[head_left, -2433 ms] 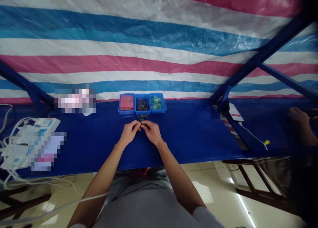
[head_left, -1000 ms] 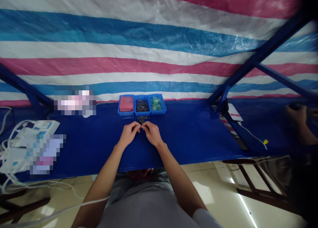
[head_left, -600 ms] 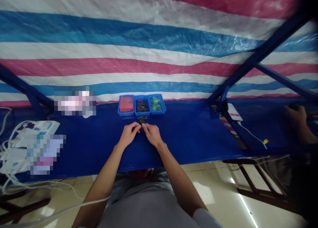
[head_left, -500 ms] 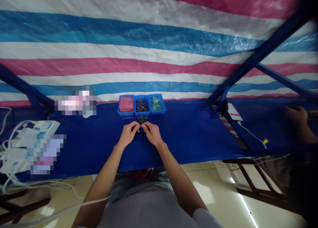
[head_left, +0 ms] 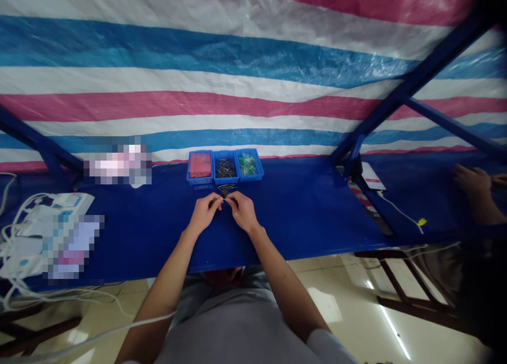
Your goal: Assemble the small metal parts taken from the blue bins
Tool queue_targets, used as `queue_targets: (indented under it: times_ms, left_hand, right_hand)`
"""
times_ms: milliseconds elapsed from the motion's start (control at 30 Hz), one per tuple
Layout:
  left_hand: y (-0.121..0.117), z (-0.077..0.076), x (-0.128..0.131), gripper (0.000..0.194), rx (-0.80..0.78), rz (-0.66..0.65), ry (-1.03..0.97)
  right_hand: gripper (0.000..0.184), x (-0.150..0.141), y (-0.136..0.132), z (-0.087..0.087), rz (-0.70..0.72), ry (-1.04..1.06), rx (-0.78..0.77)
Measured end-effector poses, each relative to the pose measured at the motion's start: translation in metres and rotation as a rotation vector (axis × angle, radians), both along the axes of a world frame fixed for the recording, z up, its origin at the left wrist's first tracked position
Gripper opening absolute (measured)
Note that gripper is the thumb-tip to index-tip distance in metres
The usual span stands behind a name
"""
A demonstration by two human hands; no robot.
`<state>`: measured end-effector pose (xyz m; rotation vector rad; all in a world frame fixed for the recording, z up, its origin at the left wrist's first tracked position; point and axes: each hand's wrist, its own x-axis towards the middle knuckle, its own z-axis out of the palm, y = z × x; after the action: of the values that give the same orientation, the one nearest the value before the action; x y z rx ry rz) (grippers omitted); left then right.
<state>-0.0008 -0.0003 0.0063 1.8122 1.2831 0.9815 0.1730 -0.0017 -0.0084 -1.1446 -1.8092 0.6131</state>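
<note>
My left hand (head_left: 206, 211) and my right hand (head_left: 243, 211) meet over the table, fingertips pinched together on something small and pale that is mostly hidden. Just beyond the fingertips lies a loose little pile of dark, thin pieces like screws (head_left: 227, 188). Behind it stand three blue bins in a row. The left bin (head_left: 201, 182) holds flat pinkish-red pieces (head_left: 200, 165). Many dark screw-like pieces (head_left: 225, 168) fill the middle bin (head_left: 227, 181). In the right bin (head_left: 252, 178) are green and clear small pieces (head_left: 248, 164), too small to name.
The blue table (head_left: 309, 211) runs across the view before a striped tarp (head_left: 237, 105). At left lie power strips with white cables (head_left: 75, 200) and blurred-out items. A white phone-like device (head_left: 372, 177) is plugged in at right, near another person's hand (head_left: 473, 182).
Both hands stay pinched together in nearly the same place, with a pale bit now showing between the fingertips. The view has shifted very slightly.
</note>
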Motion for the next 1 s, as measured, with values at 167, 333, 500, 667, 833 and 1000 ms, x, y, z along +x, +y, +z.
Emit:
queue_targets:
  times_ms: [167, 333, 500, 667, 833, 1000]
  left_hand:
    - [-0.0004, 0.0004, 0.0003, 0.031, -0.009, 0.001, -0.002]
    - [-0.0009, 0.0014, 0.0009, 0.031, -0.002, 0.0, -0.001]
    - [-0.0009, 0.0009, 0.0011, 0.031, -0.001, -0.006, 0.001]
    - [-0.0002, 0.0, 0.0006, 0.03, -0.001, 0.01, -0.007]
    - [0.0004, 0.0013, 0.0, 0.03, 0.008, 0.025, 0.008]
    - [0.0006, 0.0007, 0.0001, 0.032, 0.001, 0.029, 0.01]
  right_hand:
    - [0.024, -0.0004, -0.0009, 0.0012, -0.023, -0.063, -0.016]
    - [0.033, -0.0009, -0.0019, 0.0031, -0.052, -0.129, -0.032]
    - [0.044, -0.0013, -0.0005, -0.0001, -0.118, -0.213, -0.046]
    - [0.044, -0.0003, 0.0006, 0.0008, -0.09, -0.176, -0.097]
    - [0.02, -0.0003, -0.0017, 0.0043, 0.014, -0.031, -0.067]
    - [0.017, -0.0009, -0.0008, 0.0016, 0.019, 0.004, -0.055]
